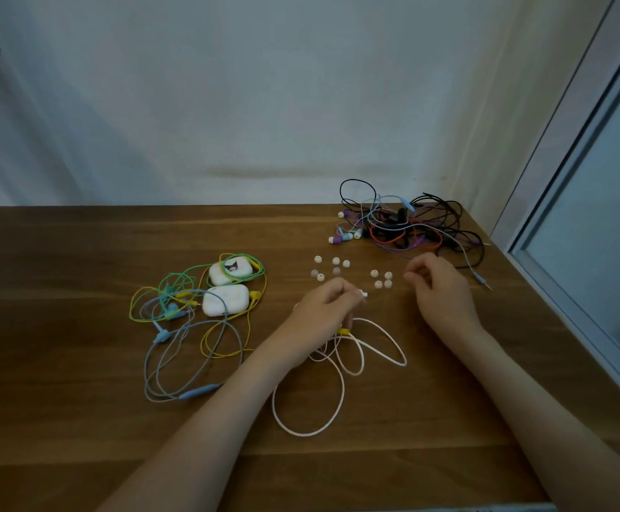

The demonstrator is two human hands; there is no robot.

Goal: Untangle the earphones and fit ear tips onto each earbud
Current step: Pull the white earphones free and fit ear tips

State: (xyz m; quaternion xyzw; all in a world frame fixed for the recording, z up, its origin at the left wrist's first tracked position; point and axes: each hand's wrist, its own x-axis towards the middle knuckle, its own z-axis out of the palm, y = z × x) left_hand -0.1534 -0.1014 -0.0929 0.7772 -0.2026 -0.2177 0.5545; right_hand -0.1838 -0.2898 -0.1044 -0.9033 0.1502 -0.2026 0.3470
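Pinching a white earbud (364,294) in the left hand (323,308), fingers curled round it, with the end of it poking out toward the right. Holding it over the wooden surface (79,419), just beside the loose ear tips (382,279). Trailing from under that hand, a white cable (342,391) lying in loose loops on the wood, with a small yellow piece (344,331) showing below the fingers. Hovering just right of the ear tips with the right hand (439,286), fingers bent inward; cannot tell whether clamped on a tip or on nothing. Scattered in two small clusters, roughly a dozen whitish tips, between the two hands and a little farther back. At the back right, a tangled pile (393,223) of earphones in black, purple, orange and grey, some earbuds sticking out on its left. Over at the left, green, yellow and grey-blue earphones (170,310) looped round two white cases (220,277).
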